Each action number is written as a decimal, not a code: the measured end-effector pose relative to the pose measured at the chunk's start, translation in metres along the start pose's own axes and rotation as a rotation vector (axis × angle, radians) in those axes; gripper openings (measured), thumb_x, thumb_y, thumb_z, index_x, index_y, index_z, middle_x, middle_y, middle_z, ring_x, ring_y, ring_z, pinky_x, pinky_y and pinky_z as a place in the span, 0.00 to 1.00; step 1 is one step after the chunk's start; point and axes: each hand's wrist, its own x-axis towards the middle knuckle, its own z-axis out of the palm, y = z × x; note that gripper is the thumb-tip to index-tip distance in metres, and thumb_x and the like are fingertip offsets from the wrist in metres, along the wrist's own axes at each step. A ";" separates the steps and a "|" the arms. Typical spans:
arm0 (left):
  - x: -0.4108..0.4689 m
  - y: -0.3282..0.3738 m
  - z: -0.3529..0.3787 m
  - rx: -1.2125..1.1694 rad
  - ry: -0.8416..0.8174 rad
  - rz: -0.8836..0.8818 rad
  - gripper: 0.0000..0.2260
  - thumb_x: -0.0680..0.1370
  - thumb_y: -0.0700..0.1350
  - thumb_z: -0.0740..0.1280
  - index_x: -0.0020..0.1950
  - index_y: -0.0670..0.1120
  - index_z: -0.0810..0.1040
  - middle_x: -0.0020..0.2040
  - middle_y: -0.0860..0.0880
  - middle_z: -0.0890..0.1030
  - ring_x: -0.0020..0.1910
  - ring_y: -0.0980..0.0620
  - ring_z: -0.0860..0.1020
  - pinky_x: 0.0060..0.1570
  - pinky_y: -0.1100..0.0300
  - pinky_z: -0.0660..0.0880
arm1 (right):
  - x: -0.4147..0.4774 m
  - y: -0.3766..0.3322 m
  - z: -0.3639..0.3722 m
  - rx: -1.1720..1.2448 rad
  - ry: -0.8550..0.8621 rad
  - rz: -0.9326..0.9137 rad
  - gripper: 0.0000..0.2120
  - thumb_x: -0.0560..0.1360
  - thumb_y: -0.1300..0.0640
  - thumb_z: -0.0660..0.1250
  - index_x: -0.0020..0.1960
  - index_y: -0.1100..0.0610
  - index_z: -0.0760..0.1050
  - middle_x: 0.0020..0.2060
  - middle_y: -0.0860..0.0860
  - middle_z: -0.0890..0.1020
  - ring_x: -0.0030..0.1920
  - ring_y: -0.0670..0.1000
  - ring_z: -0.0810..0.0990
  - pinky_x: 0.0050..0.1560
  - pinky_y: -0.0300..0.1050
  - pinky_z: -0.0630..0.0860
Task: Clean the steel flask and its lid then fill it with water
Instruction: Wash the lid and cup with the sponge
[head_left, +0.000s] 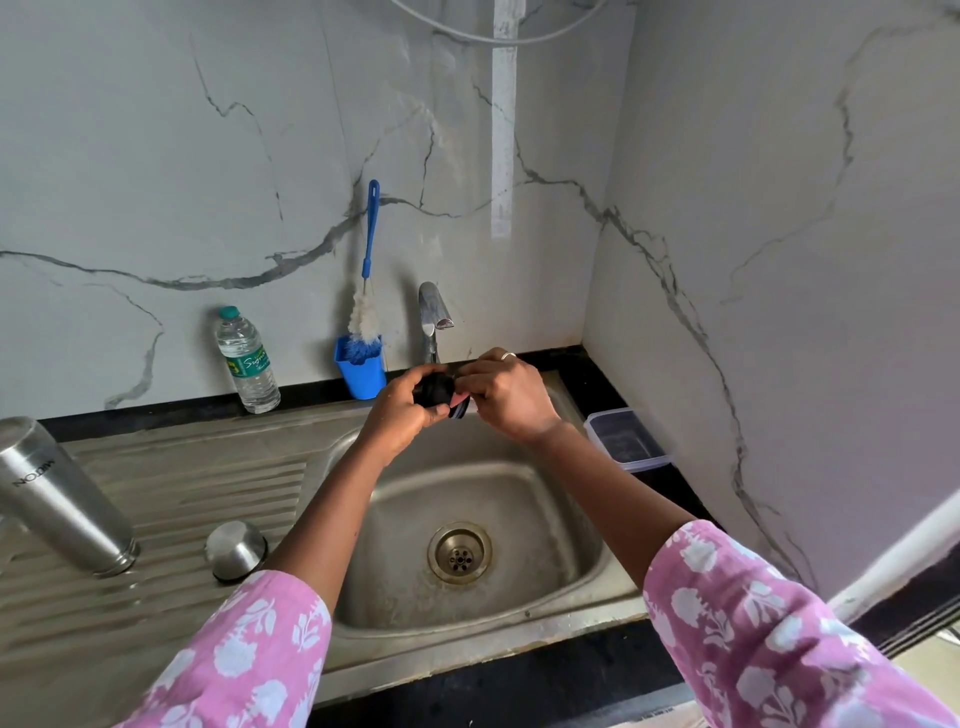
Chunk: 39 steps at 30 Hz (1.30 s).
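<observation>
Leftmost: steel flask (62, 499) stands mouth-down on ribbed drainboard (208, 467). Just right of it, steel cap (236, 550) sits dome-up on same drainboard. Behind, on black desk (311, 397) against wall: plastic water bottle (248, 361), then blue holder (361, 374) with bottle brush (370, 260) standing in it. Tap (434, 317) next. Below spout, over sink basin (545, 519): hands meet, left hand (402, 410) curled round black flask lid (434, 391), right hand (506, 397) pinching lid's other side. Far right, clear lidded container (628, 439) on desk beside basin.
</observation>
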 end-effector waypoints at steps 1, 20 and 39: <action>0.000 0.001 0.000 0.003 -0.003 -0.005 0.24 0.72 0.30 0.68 0.66 0.44 0.73 0.54 0.48 0.77 0.55 0.52 0.74 0.54 0.64 0.68 | 0.000 0.001 0.000 -0.008 0.011 -0.012 0.13 0.66 0.60 0.59 0.34 0.52 0.82 0.37 0.45 0.85 0.36 0.55 0.81 0.25 0.42 0.75; -0.003 0.005 -0.006 -0.122 -0.087 0.038 0.24 0.71 0.25 0.66 0.58 0.48 0.75 0.52 0.47 0.78 0.55 0.49 0.75 0.55 0.60 0.74 | 0.006 0.004 -0.005 0.120 -0.170 0.350 0.13 0.68 0.62 0.62 0.45 0.55 0.85 0.42 0.53 0.85 0.41 0.60 0.82 0.37 0.51 0.79; -0.007 0.002 -0.012 -0.153 -0.084 0.044 0.25 0.70 0.24 0.66 0.58 0.50 0.75 0.55 0.45 0.78 0.55 0.49 0.76 0.60 0.55 0.73 | 0.015 -0.002 -0.008 0.137 -0.367 0.518 0.12 0.71 0.63 0.62 0.48 0.56 0.82 0.43 0.56 0.84 0.46 0.61 0.80 0.43 0.52 0.76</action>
